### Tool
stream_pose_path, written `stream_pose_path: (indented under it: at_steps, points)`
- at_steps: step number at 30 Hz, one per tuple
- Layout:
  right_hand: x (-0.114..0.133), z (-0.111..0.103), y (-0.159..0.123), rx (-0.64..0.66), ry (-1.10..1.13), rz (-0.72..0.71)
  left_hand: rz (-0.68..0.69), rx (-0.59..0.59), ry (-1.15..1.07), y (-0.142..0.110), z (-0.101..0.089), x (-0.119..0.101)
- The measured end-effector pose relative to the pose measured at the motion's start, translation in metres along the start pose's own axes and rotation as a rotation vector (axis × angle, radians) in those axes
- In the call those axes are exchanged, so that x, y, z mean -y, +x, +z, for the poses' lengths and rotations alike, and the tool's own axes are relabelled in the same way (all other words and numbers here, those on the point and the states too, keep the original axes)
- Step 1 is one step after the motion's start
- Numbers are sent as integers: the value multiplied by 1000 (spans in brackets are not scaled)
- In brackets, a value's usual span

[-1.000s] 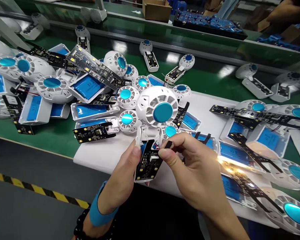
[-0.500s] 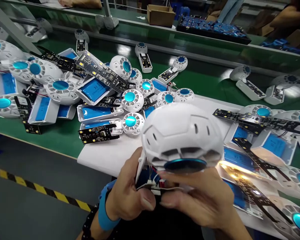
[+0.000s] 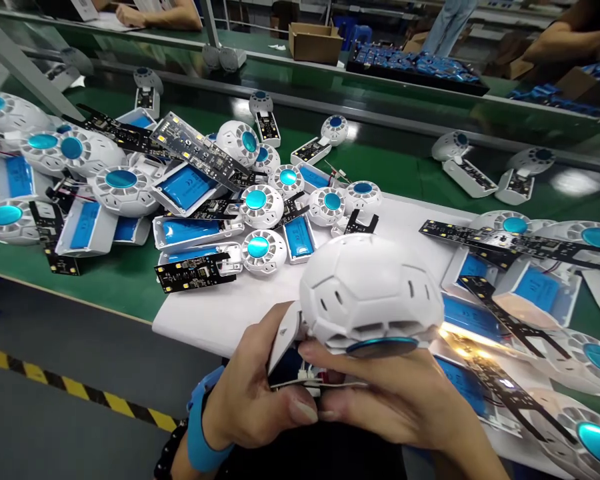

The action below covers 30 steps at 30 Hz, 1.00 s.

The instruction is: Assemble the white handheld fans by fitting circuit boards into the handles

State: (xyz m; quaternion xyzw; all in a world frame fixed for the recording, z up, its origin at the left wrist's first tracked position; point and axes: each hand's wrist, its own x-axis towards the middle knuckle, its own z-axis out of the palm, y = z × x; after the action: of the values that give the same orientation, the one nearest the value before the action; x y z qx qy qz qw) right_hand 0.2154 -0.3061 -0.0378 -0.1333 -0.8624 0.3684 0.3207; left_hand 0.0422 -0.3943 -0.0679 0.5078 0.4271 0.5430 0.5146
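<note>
Dome unit (image 3: pixel 370 287) is in the hands, over the near edge of the white sheet (image 3: pixel 205 313), dome tilted so its blue disc faces down. Left hand (image 3: pixel 250 387), blue wristband (image 3: pixel 203 437) behind it: curled closed around the unit's white housing (image 3: pixel 286 333), thumb bent in front, tip by the white connectors (image 3: pixel 307 375). Right hand (image 3: pixel 400 400): index tucked below the dome, thumb just under it, narrow gap, tip almost meeting the left thumb; other fingers hidden, can't tell if it's pinching anything. Red plug (image 3: pixel 323 377) sits between the two hands, same near edge of the sheet. Left of the sheet and onto its left end: heap of similar units, blue packs and black boards, one board (image 3: pixel 195 150) lying across the top. Sheet's right end: more open units, one board (image 3: pixel 475 353) lit warm yellow. Behind the sheet, on the green bench (image 3: pixel 405 167): smaller loose units, then a cardboard box (image 3: pixel 315 43) and another person's forearm (image 3: pixel 165 17) further back.
</note>
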Motion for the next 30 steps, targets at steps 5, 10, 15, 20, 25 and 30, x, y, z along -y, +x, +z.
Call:
stream_pose_path:
  at_steps: [5, 10, 15, 20, 25, 30]
  points:
    - [6, 6, -1, 15, 98, 95, 13, -62, 0, -2, 3, 5]
    - [5, 21, -3, -258, 139, 72, -3, -123, 42, 0, 5, 4]
    - [6, 29, -7, -333, 76, 118, 21, -176, 72, 0, 8, 6]
    - [7, 38, -7, -464, 244, 408, 14, -203, 177, 0, 11, 12]
    - [1, 40, 0, -453, 367, 526, -82, -262, 158, -1, 12, 15]
    - [-6, 33, 4, -578, 480, 561, -299, -29, 58, 1, 6, 6]
